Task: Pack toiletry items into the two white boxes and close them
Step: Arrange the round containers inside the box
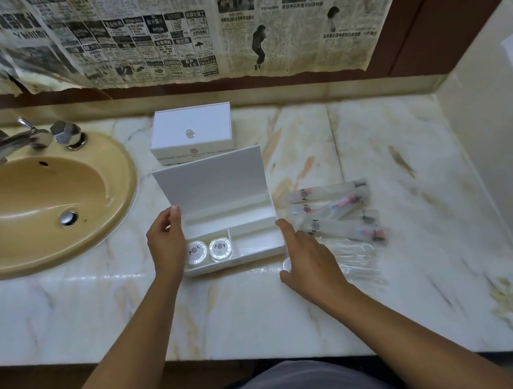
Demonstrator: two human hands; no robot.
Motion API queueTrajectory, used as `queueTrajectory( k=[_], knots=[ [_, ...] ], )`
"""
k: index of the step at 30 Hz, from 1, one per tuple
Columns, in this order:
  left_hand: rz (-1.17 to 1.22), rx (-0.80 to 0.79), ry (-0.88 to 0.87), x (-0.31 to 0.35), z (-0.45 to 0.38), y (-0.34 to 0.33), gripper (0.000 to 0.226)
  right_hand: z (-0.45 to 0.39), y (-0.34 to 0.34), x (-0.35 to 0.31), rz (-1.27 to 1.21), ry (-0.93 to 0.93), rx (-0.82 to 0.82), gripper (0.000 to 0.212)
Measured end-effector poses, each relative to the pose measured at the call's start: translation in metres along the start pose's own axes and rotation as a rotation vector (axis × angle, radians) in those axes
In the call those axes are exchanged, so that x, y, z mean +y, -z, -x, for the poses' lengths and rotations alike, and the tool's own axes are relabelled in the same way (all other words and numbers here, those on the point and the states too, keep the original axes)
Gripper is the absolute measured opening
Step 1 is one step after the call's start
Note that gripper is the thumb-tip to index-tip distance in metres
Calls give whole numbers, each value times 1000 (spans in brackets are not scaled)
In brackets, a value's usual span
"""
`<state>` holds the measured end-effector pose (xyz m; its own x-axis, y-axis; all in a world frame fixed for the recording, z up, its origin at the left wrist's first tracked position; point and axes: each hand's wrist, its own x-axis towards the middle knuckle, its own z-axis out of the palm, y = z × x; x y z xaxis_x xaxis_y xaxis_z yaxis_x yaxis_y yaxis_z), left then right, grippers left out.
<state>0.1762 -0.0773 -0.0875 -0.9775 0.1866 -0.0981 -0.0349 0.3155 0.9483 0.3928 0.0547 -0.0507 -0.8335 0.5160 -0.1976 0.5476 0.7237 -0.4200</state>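
Observation:
An open white box (216, 182) stands on the marble counter with its lid raised. Two round wrapped soaps (210, 250) lie in its front left compartment; the right compartment looks empty. My left hand (166, 238) holds the box's left edge, fingers at the lid's lower corner. My right hand (306, 258) hovers at the box's front right corner, index finger extended, and something small and white shows under the palm. A second white box (191, 131) with a clear knob sits shut behind. Several sachets in clear wrappers (336, 211) lie to the right of the open box.
A tan sink (43, 197) with a chrome tap (21, 139) takes up the counter's left part. Newspaper (169, 35) covers the wall behind. A side wall bounds the counter on the right, and crumpled clear plastic (357, 263) lies beside my right hand.

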Motion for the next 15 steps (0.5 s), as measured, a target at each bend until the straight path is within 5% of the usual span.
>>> queueTrajectory(
  k=[9,15],
  knots=[
    [18,1,-4,0,0,1,21,5,-12,3,-35,32,-2,97],
    [23,1,0,0,-1,0,15,2,6,-5,-116,75,140,56]
  ],
)
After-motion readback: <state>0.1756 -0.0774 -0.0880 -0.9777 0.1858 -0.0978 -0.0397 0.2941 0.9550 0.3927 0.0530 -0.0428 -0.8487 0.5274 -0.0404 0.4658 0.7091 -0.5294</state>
